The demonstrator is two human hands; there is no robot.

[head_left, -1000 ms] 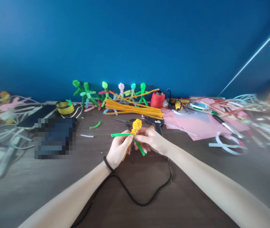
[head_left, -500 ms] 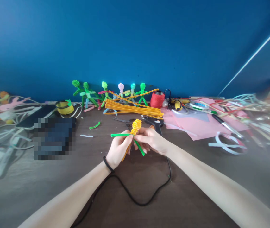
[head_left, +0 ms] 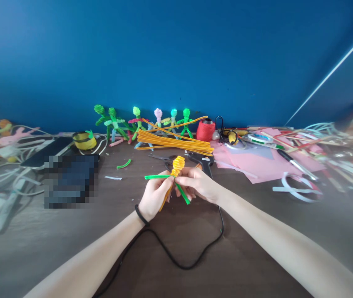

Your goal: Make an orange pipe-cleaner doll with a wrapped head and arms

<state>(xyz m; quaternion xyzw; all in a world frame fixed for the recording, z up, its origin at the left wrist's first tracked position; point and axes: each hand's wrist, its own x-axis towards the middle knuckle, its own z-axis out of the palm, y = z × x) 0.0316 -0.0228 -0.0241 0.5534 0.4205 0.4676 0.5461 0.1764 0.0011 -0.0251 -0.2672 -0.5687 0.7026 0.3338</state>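
Observation:
My left hand (head_left: 154, 194) pinches a yellow pipe-cleaner figure (head_left: 178, 165) just below its coiled head; straight orange-yellow stems run down beside the palm. A green pipe cleaner (head_left: 157, 177) crosses the figure at the pinch, one end pointing left and the other slanting down to the right. My right hand (head_left: 199, 184) has thumb and forefinger closed on the green pipe cleaner where it meets the figure. The other fingers of both hands are partly hidden. Behind the hands lie scissors (head_left: 160, 157) and a black glue gun (head_left: 206, 163).
A bundle of orange pipe cleaners (head_left: 176, 142) lies in front of several finished pipe-cleaner figures (head_left: 136, 111) along the blue wall. Right are a red spool (head_left: 205, 131) and pink paper (head_left: 250, 163). Left is a yellow ribbon roll (head_left: 85, 141). A black cord (head_left: 185, 267) loops nearest me.

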